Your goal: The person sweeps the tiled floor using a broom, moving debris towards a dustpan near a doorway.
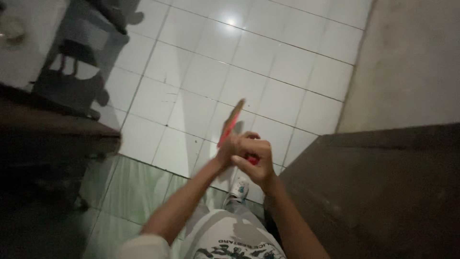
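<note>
Both my hands meet in front of me over a white tiled floor (191, 86). My left hand (226, 152) and my right hand (255, 158) are closed together around the red handle of a long thin tool (232, 120). Its brownish, blurred upper end points up and away from me. Which hand holds which part of the handle is hard to tell. Below the hands I see my light trousers and one white shoe (239, 189).
A dark wooden surface (383, 192) fills the lower right. A dark bench or table edge (52, 134) juts in from the left. A grey wall (412, 62) rises at the upper right. Dark furniture legs (81, 52) stand at the upper left.
</note>
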